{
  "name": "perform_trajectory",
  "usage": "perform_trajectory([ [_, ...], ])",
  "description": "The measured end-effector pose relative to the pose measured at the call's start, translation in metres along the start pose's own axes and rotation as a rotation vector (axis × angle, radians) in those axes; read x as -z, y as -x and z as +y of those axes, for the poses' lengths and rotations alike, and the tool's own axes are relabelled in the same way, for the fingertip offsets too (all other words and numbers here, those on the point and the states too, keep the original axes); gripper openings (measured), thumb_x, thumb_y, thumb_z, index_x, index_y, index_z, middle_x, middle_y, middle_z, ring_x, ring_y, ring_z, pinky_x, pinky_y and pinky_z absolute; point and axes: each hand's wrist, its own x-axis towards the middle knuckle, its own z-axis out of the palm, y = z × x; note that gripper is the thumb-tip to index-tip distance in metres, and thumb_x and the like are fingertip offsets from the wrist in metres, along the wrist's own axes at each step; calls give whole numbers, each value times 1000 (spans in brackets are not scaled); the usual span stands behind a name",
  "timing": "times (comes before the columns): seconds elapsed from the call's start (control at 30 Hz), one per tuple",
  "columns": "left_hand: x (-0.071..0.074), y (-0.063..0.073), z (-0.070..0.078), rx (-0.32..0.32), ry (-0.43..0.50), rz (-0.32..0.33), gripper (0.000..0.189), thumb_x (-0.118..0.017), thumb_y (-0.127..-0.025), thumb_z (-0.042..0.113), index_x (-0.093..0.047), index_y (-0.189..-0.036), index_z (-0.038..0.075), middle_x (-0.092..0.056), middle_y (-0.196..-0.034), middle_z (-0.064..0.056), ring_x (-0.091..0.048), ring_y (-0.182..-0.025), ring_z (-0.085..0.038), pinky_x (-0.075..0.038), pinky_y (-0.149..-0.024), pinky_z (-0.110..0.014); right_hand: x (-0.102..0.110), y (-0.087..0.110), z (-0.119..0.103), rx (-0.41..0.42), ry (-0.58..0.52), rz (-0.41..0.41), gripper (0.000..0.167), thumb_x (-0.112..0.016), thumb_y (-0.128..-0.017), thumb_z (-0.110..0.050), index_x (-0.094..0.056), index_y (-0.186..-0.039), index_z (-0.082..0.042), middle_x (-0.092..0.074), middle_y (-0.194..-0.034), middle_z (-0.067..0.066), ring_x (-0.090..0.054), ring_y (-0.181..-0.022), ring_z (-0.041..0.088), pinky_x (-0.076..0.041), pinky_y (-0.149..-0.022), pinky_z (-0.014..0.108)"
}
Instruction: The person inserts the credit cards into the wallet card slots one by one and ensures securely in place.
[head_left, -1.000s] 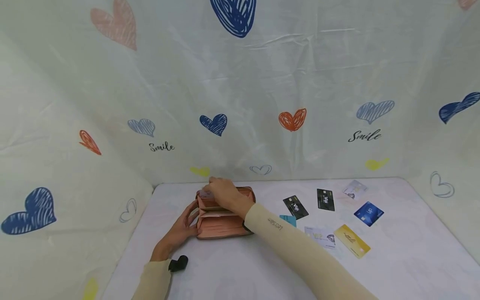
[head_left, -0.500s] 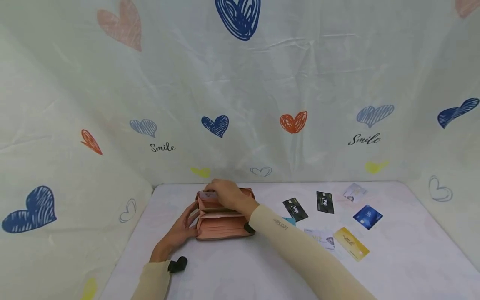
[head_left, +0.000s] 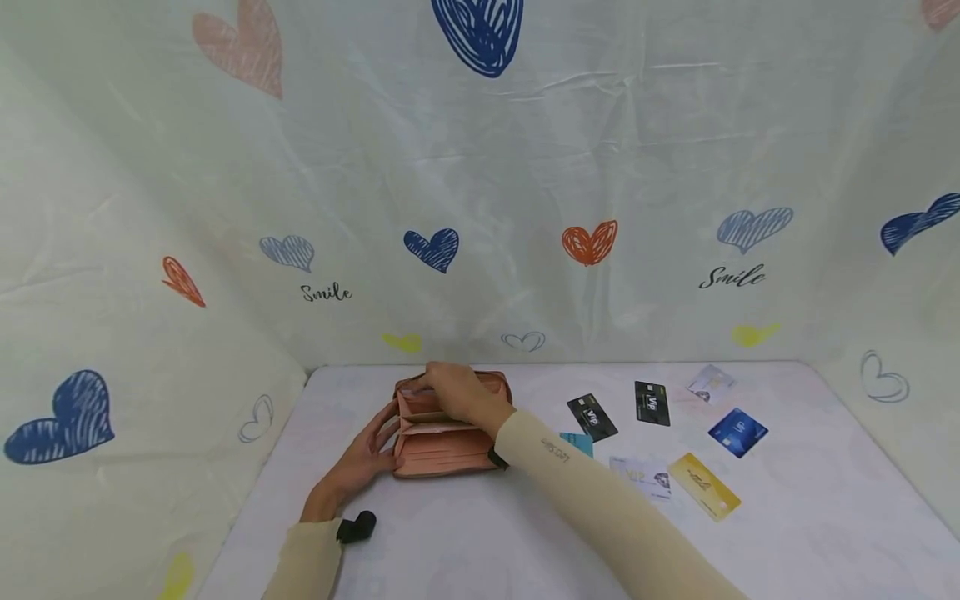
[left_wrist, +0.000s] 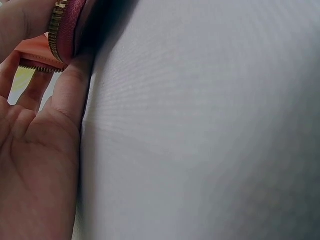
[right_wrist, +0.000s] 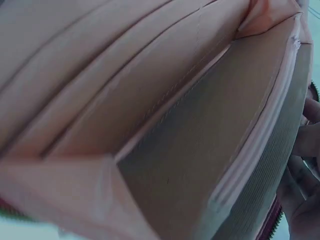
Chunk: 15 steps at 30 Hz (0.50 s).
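An unzipped pink wallet (head_left: 442,454) lies open near the table's back edge, its card slots and inner dividers showing. My left hand (head_left: 358,460) grips its left side, thumb by the near corner and fingers spread up the edge. In the left wrist view, that hand (left_wrist: 37,155) meets the wallet's brass zipper (left_wrist: 57,35). Over the wallet's far-left part, my right hand (head_left: 459,392) has bent fingers at the far panel, pinching a pale card there; the card is almost wholly hidden. The right wrist view looks into the wallet's pleated pockets (right_wrist: 180,135).
Right of the wallet lie two black cards (head_left: 592,417) (head_left: 652,403), a blue card (head_left: 738,432), a gold card (head_left: 704,486), pale cards (head_left: 710,383) (head_left: 641,477) and a teal card (head_left: 577,442) partly behind my right sleeve. A heart-printed curtain (head_left: 517,292) stands behind the table.
The pale card at the wallet's far-left panel has gone from partly visible to nearly hidden, with my right hand shifting slightly right and down. My left hand has kept its place.
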Motion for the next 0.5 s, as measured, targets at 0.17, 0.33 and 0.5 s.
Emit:
perform_trajectory([
  [0.17,-2,2,-1,25,7,5,107,-75,-91,-6,-6,-171,12,-6,-178,-13,-8,-162,-35,-44,-105,-15,-9,5,4,8,-54,50,37,-63,-105,-9,-73,-137,-25,-71,-113,-1,-68,-102,14,-56,-80,27],
  [0.33,0,2,-1,12,10,0,107,-75,-91,-7,-7,-171,11,-6,-177,-14,-8,-162,-36,-44,-105,-15,-7,8,7,25,-125,57,34,-61,-107,-11,-73,-138,-20,-73,-125,-1,-68,-116,16,-54,-99,31],
  [0.5,2,-1,-1,-6,19,-7,107,-75,-90,-8,-7,-171,9,-6,-177,-15,-8,-162,-36,-43,-106,-15,0,10,6,55,-151,1,36,-60,-108,-9,-67,-143,-14,-69,-140,1,-63,-132,18,-49,-111,34],
])
